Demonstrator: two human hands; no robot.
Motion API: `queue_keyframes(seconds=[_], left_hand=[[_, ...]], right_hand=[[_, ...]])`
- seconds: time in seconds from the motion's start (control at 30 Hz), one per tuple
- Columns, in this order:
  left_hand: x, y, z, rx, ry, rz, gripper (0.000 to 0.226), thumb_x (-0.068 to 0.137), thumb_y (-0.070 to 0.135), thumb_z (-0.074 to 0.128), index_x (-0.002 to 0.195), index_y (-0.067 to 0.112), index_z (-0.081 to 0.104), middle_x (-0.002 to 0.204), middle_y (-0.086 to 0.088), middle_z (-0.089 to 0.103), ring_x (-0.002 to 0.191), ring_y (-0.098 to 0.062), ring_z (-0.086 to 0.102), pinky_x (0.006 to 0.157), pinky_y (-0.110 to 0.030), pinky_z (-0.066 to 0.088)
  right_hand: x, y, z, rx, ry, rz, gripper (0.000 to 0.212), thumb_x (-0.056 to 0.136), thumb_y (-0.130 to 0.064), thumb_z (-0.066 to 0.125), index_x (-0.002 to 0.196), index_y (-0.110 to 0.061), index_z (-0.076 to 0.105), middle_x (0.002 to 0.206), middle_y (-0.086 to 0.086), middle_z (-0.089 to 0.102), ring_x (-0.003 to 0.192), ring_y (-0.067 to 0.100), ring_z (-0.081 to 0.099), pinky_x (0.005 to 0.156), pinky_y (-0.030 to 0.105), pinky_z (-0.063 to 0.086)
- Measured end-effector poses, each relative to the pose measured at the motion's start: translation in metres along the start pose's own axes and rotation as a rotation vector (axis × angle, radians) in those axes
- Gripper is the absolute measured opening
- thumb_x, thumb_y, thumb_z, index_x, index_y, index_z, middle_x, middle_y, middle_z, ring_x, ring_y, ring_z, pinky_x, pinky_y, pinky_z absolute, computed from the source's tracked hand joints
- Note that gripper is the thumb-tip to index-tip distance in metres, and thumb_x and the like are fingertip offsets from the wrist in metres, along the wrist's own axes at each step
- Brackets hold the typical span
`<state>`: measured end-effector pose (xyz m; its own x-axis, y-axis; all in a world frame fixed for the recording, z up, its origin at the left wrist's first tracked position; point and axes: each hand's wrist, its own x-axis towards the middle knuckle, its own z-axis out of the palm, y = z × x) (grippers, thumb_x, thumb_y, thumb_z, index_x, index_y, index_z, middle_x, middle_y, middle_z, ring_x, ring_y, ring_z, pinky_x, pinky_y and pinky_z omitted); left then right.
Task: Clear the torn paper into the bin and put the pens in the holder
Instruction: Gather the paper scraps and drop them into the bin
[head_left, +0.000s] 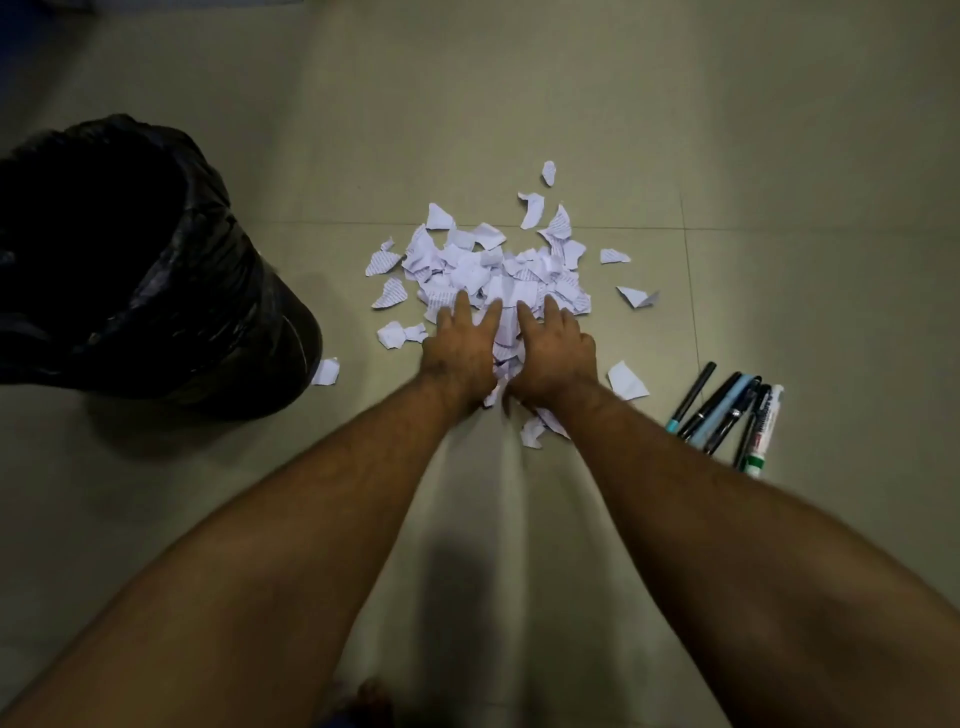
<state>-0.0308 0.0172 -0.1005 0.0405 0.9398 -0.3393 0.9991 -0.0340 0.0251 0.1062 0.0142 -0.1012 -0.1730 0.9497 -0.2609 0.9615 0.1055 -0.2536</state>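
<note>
A heap of torn white paper scraps lies on the tiled floor ahead of me, with loose pieces scattered around it. My left hand and my right hand rest side by side, palms down, on the near edge of the heap, fingers spread and pressed onto the scraps. Some scraps poke out from under both palms. A bin lined with a black bag stands to the left. Several pens and markers lie in a bunch on the floor to the right. No pen holder is in view.
The floor is pale tile with grout lines crossing behind and right of the heap. One stray scrap lies by the foot of the bin. My toes show at the bottom edge.
</note>
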Motion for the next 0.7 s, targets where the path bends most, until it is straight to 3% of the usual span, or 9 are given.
queue_keyframes(seconds=[0.07, 0.13, 0.23, 0.37, 0.43, 0.57, 0.7], left_hand=[[0.007, -0.002, -0.003, -0.034, -0.131, 0.069, 0.072, 0.081, 0.04, 0.069, 0.144, 0.029, 0.036, 0.143, -0.015, 0.041, 0.128, -0.036, 0.045, 0.102, -0.043, 0.046], [-0.001, 0.001, -0.005, -0.061, -0.077, 0.076, 0.051, 0.081, 0.028, 0.07, 0.129, 0.025, 0.053, 0.128, -0.012, 0.053, 0.117, -0.034, 0.054, 0.093, -0.04, 0.049], [-0.022, 0.005, -0.003, -0.053, 0.005, 0.068, 0.029, 0.09, 0.023, 0.058, 0.119, 0.022, 0.06, 0.122, -0.012, 0.055, 0.112, -0.033, 0.055, 0.084, -0.04, 0.05], [-0.03, 0.002, 0.001, -0.078, 0.006, 0.078, 0.025, 0.089, 0.029, 0.06, 0.109, 0.016, 0.067, 0.114, -0.014, 0.06, 0.104, -0.034, 0.059, 0.083, -0.038, 0.048], [-0.032, 0.001, 0.001, -0.147, -0.012, 0.045, 0.021, 0.082, 0.023, 0.066, 0.098, 0.011, 0.069, 0.106, -0.016, 0.064, 0.098, -0.035, 0.062, 0.081, -0.038, 0.049], [-0.037, -0.002, 0.001, -0.331, 0.064, -0.166, 0.016, 0.087, 0.013, 0.061, 0.097, 0.009, 0.072, 0.103, -0.015, 0.071, 0.096, -0.034, 0.066, 0.081, -0.033, 0.05], [-0.042, -0.003, -0.016, -0.536, 0.17, -0.323, 0.017, 0.091, 0.018, 0.058, 0.091, 0.011, 0.074, 0.096, -0.014, 0.073, 0.091, -0.034, 0.067, 0.067, -0.027, 0.042]], right_hand=[[0.005, -0.001, -0.004, -0.026, -0.139, -0.015, 0.076, 0.078, -0.042, 0.068, 0.147, -0.031, 0.037, 0.153, 0.011, 0.032, 0.137, 0.035, 0.036, 0.103, 0.047, 0.041], [0.0, -0.003, -0.003, -0.026, -0.088, -0.034, 0.054, 0.082, -0.035, 0.063, 0.134, -0.031, 0.052, 0.138, 0.008, 0.046, 0.125, 0.035, 0.046, 0.093, 0.043, 0.046], [-0.014, -0.004, 0.003, 0.017, -0.002, -0.051, 0.035, 0.088, -0.029, 0.056, 0.122, -0.028, 0.064, 0.122, 0.008, 0.054, 0.113, 0.034, 0.053, 0.08, 0.038, 0.049], [-0.022, -0.003, 0.005, 0.089, -0.02, -0.05, 0.024, 0.09, -0.024, 0.057, 0.111, -0.023, 0.07, 0.113, 0.011, 0.062, 0.105, 0.034, 0.061, 0.076, 0.035, 0.048], [-0.025, -0.002, 0.006, 0.128, -0.021, -0.037, 0.019, 0.088, -0.017, 0.057, 0.1, -0.017, 0.072, 0.104, 0.012, 0.066, 0.1, 0.034, 0.063, 0.071, 0.032, 0.043], [-0.031, 0.002, 0.005, 0.308, 0.05, 0.109, 0.011, 0.083, -0.009, 0.059, 0.085, -0.007, 0.069, 0.095, 0.018, 0.07, 0.096, 0.039, 0.062, 0.07, 0.032, 0.041], [-0.032, -0.008, -0.014, 0.501, 0.162, 0.238, 0.011, 0.084, -0.012, 0.06, 0.082, -0.006, 0.069, 0.089, 0.02, 0.071, 0.092, 0.04, 0.063, 0.069, 0.032, 0.042]])
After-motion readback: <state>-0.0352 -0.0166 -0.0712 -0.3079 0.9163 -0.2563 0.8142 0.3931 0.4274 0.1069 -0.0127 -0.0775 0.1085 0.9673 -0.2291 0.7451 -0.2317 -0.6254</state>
